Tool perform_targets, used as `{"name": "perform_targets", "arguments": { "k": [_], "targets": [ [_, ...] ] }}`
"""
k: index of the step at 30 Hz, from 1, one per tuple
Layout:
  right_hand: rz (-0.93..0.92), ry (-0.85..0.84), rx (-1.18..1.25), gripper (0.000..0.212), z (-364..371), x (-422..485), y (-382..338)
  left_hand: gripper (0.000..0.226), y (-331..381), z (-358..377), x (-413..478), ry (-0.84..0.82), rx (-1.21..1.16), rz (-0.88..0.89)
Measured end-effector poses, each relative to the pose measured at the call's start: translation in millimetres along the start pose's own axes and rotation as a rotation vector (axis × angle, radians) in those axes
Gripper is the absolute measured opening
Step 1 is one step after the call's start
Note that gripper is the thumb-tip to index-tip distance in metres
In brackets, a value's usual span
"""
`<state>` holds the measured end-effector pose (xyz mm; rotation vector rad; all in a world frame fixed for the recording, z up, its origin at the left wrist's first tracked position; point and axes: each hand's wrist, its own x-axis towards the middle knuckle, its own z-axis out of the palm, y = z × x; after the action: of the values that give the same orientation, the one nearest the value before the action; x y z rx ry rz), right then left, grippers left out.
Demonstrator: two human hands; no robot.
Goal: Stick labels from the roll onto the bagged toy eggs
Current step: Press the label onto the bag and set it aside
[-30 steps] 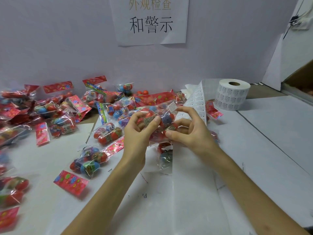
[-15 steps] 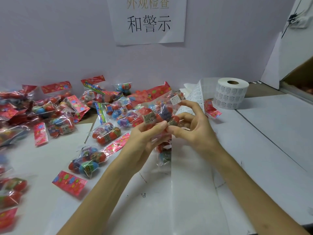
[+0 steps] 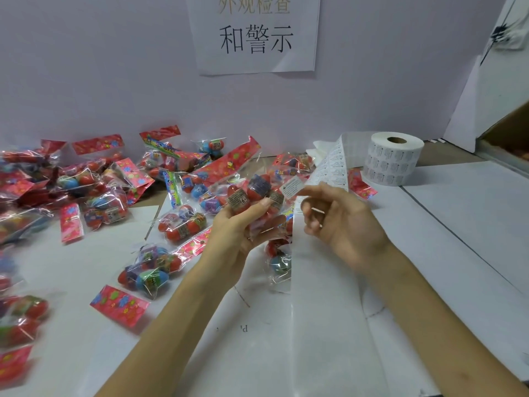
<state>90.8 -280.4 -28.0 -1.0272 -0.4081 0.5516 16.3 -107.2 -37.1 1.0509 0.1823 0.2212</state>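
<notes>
Left hand: raised at centre frame, fingers curled under and thumb pressed over a clear bag of toy eggs. Red eggs show through the film above the thumb.

Right hand: just right of the bag, fingers loosely curled and motion-blurred. Its index finger reaches left to a small white label at the bag's upper right edge. I cannot tell whether the hand pinches the label or only touches it, nor whether the label is stuck to the film.

Label strip: stands up behind the right hand and leads back toward the label roll. The roll stands on end in the upper right of the frame, well apart from both hands.

Bare liner: runs from beneath the right hand down to the lower edge of the frame, lying on the white table.

Other bagged eggs: scattered over the left half of the frame, back to the wall. One loose bag lies on the table directly below the held bag, beside the liner's left edge.

Paper sign: on the wall, top centre, with printed characters.
</notes>
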Motion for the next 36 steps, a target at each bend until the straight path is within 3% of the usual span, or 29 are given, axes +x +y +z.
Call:
{"name": "perform_targets", "arguments": {
  "k": [8, 31, 36],
  "targets": [
    [0.019, 0.015, -0.131, 0.028, 1.7, 1.1, 6.0, 0.043, -0.2, 2.0, 0.1, -0.020, 0.014, -0.009],
    [-0.029, 0.033, -0.260, 0.035, 4.4, -0.7, 7.2, 0.058, -0.9, -0.3, 1.7, -0.022, 0.115, 0.025],
    [-0.040, 0.039, -0.276, 0.031, 4.6, -1.1, 7.6, 0.046, -1.9, -2.0, 2.9, 0.007, 0.137, 0.017]
  ]
}}
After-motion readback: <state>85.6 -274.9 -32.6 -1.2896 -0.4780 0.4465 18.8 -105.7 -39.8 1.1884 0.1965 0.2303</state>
